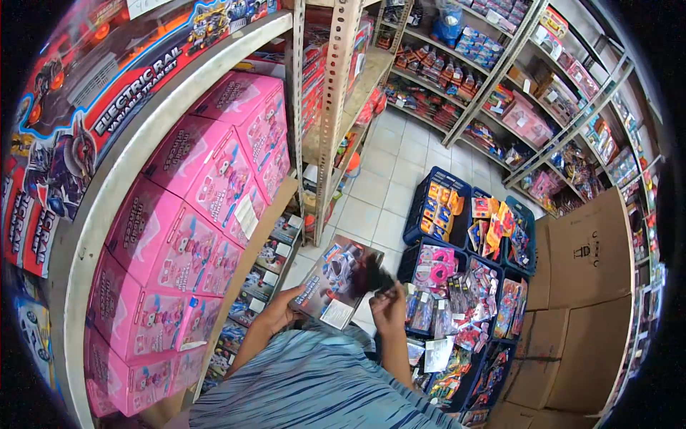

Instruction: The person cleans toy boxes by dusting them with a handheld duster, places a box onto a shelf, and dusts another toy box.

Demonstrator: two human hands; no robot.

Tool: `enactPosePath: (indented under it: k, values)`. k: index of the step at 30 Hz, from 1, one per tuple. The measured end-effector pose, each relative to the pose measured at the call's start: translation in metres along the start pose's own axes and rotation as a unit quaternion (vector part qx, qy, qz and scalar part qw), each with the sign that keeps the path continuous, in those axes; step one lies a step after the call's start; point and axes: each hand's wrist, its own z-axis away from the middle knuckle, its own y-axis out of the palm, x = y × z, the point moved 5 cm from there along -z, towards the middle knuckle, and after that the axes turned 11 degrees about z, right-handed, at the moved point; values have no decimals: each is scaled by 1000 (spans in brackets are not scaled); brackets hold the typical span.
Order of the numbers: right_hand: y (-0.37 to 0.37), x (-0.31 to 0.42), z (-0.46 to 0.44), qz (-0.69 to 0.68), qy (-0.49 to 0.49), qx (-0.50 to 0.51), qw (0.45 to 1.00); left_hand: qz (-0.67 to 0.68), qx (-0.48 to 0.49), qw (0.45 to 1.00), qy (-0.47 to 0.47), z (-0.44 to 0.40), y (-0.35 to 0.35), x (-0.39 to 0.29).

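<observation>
My left hand (282,309) is closed on the lower left edge of a boxed toy (330,275), with its thumb on the front. The box is tilted up towards me, showing a dark picture of a grey and red toy and a white label near the bottom. In my right hand (389,309) is a dark, tufted duster (373,277), smeared by motion. It lies over the right part of the box front and hides some of the picture; whether it touches the box I cannot tell.
Stacked pink boxes (207,179) fill the metal shelf on the left, above more dark toy boxes (275,254). Blue crates (439,214) of packaged toys stand on the tiled floor to the right, beside big cardboard cartons (572,264). Loaded shelves (457,68) line the back.
</observation>
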Motion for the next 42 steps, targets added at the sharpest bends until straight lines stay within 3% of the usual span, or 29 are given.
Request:
enactPosePath:
  k: [4, 6, 11, 14, 15, 16, 19, 22, 25, 29, 33, 37, 40, 41, 42]
  values:
    - [-11, -17, 10, 40, -6, -63, 997, -40, 10, 999, -8, -10, -15, -6]
    - [-9, -29, 24, 80, 73, -102, 989, -60, 8, 998, -8, -10, -19, -8]
    - [-34, -35, 24, -28, -64, -146, 987, -108, 19, 994, -20, -4, -19, -16]
    - [-18, -43, 30, 92, 1, -106, 990, -106, 28, 994, -22, -5, -23, -19]
    - [-25, -48, 28, 118, 47, -144, 981, -102, 32, 994, -23, -6, -27, -21]
    - [-24, -49, 27, 87, 33, -104, 990, -101, 35, 994, -19, -9, -29, -23]
    - [-27, -43, 26, -25, -31, -121, 992, -81, 50, 995, -18, -9, -31, -24]
    - [-7, -44, 36, 79, -48, -160, 983, -104, 42, 994, 3, -7, -28, -31]
    - [7, -45, 41, 168, -1, -140, 976, -125, 28, 992, 24, -3, -31, -35]
    - [-7, -36, 18, 104, -96, -158, 977, -144, 12, 988, 53, -1, -35, -36]
    - [34, -39, 23, 319, -45, -147, 935, -183, 20, 977, 110, 8, -15, -50]
    - [13, -28, 11, 164, -157, -195, 954, -207, 61, 962, 166, 6, -7, -53]
    - [39, -28, 18, 289, -114, -103, 945, -252, 20, 949, 188, 24, 10, -62]
    - [39, -31, 22, 322, -62, -117, 938, -228, 32, 958, 173, 19, 6, -58]
    - [29, -31, 20, 282, -82, -146, 944, -203, 45, 965, 156, 10, -1, -52]
